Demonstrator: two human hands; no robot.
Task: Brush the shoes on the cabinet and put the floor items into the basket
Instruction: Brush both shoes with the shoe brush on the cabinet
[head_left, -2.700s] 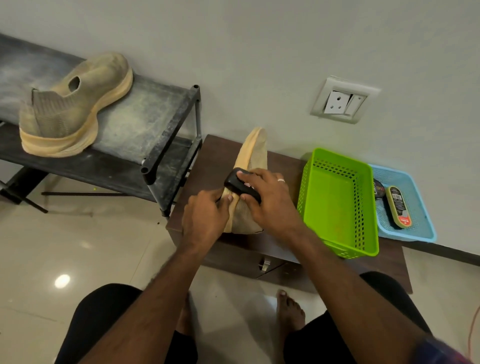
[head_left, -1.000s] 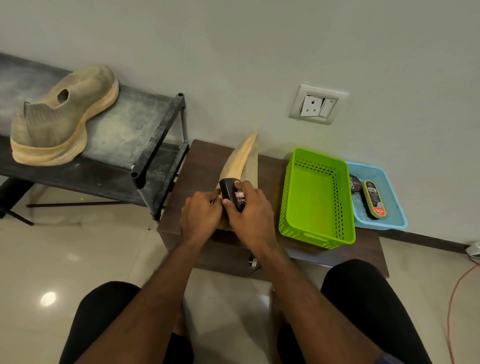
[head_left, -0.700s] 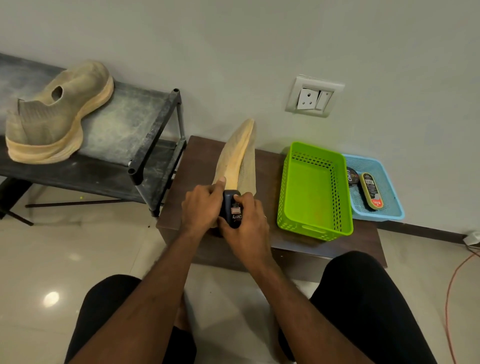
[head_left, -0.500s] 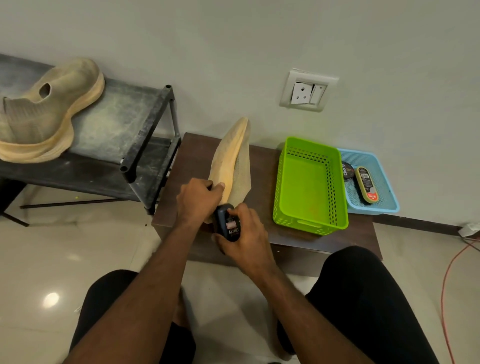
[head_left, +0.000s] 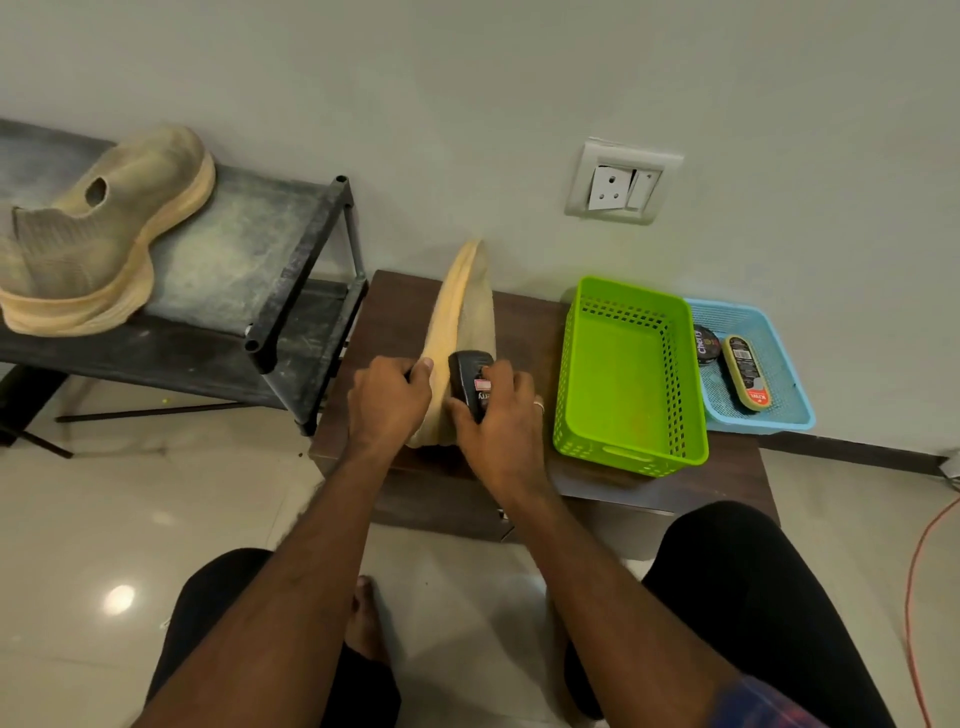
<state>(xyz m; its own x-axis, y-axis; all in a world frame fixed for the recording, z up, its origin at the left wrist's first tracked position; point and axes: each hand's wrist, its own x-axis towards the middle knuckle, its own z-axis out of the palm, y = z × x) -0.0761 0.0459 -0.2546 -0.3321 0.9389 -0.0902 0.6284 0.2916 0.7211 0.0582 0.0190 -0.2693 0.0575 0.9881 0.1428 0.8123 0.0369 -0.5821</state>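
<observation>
The round tin (head_left: 706, 345) in the blue tray (head_left: 795, 410) reads "Cherry"; other labels are illegible.

On the dark wooden cabinet (head_left: 395, 312) a tan shoe (head_left: 460, 306) stands tipped on its side, sole edge facing left, toe toward the wall. The left hand (head_left: 387, 400) grips the shoe at its near end, thumb on the sole edge. The right hand (head_left: 496, 415) holds a black brush (head_left: 467, 382) against the shoe's upper. Just right of the shoe sits a green basket (head_left: 571, 374), and beside it a blue basket (head_left: 779, 358) holding a round polish tin (head_left: 705, 344) and an oval brush (head_left: 746, 371). On the dusty black rack (head_left: 244, 249) to the left lies a second tan shoe (head_left: 98, 234).
</observation>
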